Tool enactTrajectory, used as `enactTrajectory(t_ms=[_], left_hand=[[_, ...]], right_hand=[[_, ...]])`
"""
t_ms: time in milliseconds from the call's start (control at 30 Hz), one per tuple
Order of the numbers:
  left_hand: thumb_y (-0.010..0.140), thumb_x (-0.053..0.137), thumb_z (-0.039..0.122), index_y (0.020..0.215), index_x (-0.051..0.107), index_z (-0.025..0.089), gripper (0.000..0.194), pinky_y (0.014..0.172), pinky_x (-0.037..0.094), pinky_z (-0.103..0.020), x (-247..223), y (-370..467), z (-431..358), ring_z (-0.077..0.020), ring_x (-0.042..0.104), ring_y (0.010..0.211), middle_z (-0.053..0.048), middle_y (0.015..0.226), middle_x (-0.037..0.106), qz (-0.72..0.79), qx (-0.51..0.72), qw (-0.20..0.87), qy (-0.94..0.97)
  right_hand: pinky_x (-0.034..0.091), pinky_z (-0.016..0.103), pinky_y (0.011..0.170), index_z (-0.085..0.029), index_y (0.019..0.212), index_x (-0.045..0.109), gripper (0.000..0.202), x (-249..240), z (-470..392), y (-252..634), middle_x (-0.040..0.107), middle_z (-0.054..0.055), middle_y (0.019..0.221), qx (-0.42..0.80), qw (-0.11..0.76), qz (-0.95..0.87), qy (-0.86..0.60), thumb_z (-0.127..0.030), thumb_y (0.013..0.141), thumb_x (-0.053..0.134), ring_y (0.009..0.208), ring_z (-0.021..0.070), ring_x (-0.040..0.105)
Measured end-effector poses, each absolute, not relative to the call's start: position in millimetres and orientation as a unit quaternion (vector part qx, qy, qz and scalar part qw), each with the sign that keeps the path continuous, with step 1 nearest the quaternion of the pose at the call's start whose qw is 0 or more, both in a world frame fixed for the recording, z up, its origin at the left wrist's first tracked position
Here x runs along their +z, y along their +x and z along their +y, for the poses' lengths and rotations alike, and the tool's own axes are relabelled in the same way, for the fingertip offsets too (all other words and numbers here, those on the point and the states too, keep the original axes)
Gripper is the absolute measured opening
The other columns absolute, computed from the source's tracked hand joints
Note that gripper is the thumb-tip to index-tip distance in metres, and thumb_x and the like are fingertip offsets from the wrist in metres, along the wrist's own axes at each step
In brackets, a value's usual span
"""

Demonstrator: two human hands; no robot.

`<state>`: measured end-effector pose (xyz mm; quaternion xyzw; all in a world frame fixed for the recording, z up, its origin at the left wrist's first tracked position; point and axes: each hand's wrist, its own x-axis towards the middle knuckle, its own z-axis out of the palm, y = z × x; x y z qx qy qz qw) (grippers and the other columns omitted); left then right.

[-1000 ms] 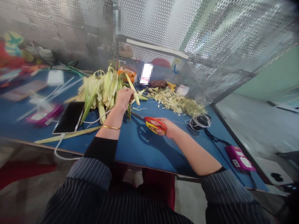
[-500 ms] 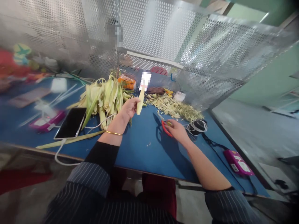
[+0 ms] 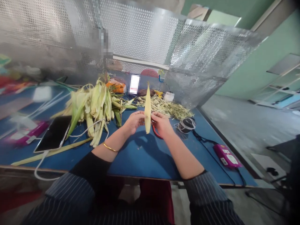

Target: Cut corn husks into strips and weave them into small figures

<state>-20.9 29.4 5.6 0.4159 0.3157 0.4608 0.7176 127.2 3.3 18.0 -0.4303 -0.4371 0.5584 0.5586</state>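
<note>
A pale yellow-green corn husk [image 3: 147, 107] stands upright between my two hands, its thin tip pointing up. My left hand [image 3: 135, 121] pinches its left edge with the fingers closed. My right hand [image 3: 162, 123] is at the husk's right edge, its fingertips touching or very close to it. Red-handled scissors [image 3: 157, 132] are in my right hand; the hand and husk hide most of them, blades included. To the left of my left hand lies a heap of long corn husks [image 3: 93, 103]. Behind the hands is a pile of cut husk scraps [image 3: 178, 107].
A phone [image 3: 53, 132] with a white cable lies at the left of the blue table [image 3: 140, 161]. A spool of wire [image 3: 187, 125] and a purple box [image 3: 227, 155] with black cords are at the right. A perforated metal screen [image 3: 138, 31] stands along the back.
My right hand has moved left and up to the husk, bringing the scissors along. The husk is now upright between both hands. The view has shifted to the right.
</note>
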Motion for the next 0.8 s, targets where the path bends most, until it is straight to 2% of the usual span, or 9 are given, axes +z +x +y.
enactTrajectory(t_ms=[167,267,400,567,733,800], left_hand=[[0.062,0.064,0.017,0.071,0.057,0.016,0.011,0.050,0.038,-0.019,-2.2,-11.9,25.4,-0.0102,0.057,0.057,-0.001,0.065,0.062,0.381,0.407,0.658,0.506],[0.063,0.061,0.015,0.070,0.060,0.015,0.007,0.050,0.040,-0.020,-7.1,-7.4,22.7,-0.0097,0.055,0.059,-0.001,0.068,0.062,0.385,0.377,0.607,0.585],[0.067,0.064,0.019,0.073,0.060,0.014,0.009,0.051,0.043,-0.021,-10.7,-4.1,19.2,-0.0103,0.056,0.059,-0.001,0.069,0.063,0.384,0.369,0.592,0.605],[0.066,0.068,0.018,0.070,0.056,0.015,0.014,0.058,0.050,-0.024,-6.2,-2.1,13.3,-0.0121,0.061,0.062,-0.001,0.066,0.063,0.399,0.390,0.607,0.566],[0.067,0.069,0.023,0.069,0.051,0.016,0.019,0.055,0.049,-0.024,-3.6,-7.6,18.4,-0.0110,0.059,0.054,0.001,0.062,0.061,0.416,0.433,0.631,0.491],[0.066,0.071,0.023,0.069,0.050,0.017,0.022,0.052,0.047,-0.023,-5.6,-10.9,23.9,-0.0106,0.058,0.052,0.001,0.060,0.060,0.424,0.449,0.631,0.469]], right_hand=[[0.047,0.025,0.065,-0.022,0.088,0.065,0.035,5.5,1.0,132.6,0.065,-0.002,0.078,0.545,0.568,-0.444,-0.429,-0.030,0.058,0.080,0.071,0.0129,0.058],[0.045,0.025,0.061,-0.020,0.081,0.067,0.030,3.1,1.3,135.3,0.063,-0.003,0.070,0.540,0.568,-0.435,-0.444,-0.028,0.056,0.080,0.065,0.0120,0.055],[0.044,0.026,0.059,-0.018,0.075,0.067,0.024,-0.3,3.0,133.2,0.063,-0.002,0.067,0.521,0.570,-0.440,-0.459,-0.028,0.056,0.078,0.062,0.0123,0.053],[0.045,0.026,0.060,-0.018,0.078,0.066,0.026,-5.1,5.9,133.1,0.062,-0.003,0.067,0.510,0.568,-0.449,-0.465,-0.029,0.057,0.077,0.063,0.0119,0.054],[0.036,0.021,0.048,-0.018,0.067,0.057,0.025,-7.2,10.6,139.4,0.052,-0.007,0.053,0.558,0.550,-0.432,-0.447,-0.027,0.058,0.078,0.048,0.0062,0.044],[0.040,0.020,0.050,-0.018,0.065,0.054,0.027,-6.5,11.0,141.3,0.055,-0.006,0.056,0.592,0.536,-0.423,-0.427,-0.025,0.056,0.079,0.051,0.0066,0.050]])
